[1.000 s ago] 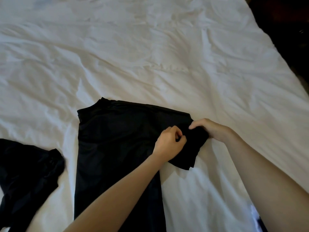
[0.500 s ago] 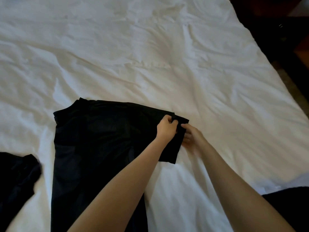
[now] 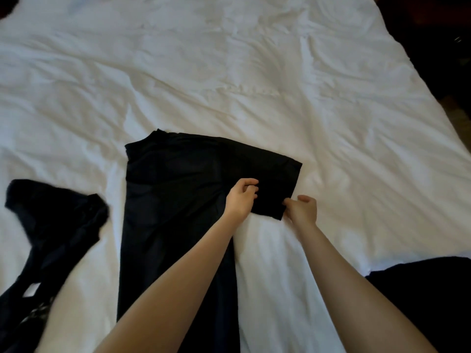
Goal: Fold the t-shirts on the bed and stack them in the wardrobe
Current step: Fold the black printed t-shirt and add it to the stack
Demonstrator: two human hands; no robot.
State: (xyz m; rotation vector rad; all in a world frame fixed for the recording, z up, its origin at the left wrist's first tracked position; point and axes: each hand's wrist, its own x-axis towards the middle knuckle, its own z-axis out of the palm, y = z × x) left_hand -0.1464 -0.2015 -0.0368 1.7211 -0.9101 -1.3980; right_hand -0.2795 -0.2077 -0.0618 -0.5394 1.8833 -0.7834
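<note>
Matt black cloth t-shirt (image 3: 178, 200) with faint sheen, on creased white cotton-like bedsheet (image 3: 280, 72).

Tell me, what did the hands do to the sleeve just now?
The sleeve, bunched a second ago, now lies spread flat. The right hand slid from its far edge to the near corner and pinches it; the left hand still grips it near the armpit. The other shirt stayed crumpled on the bed.

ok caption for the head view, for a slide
Left hand and right hand pinch the sleeve of a black t-shirt spread on a white bed.
</note>
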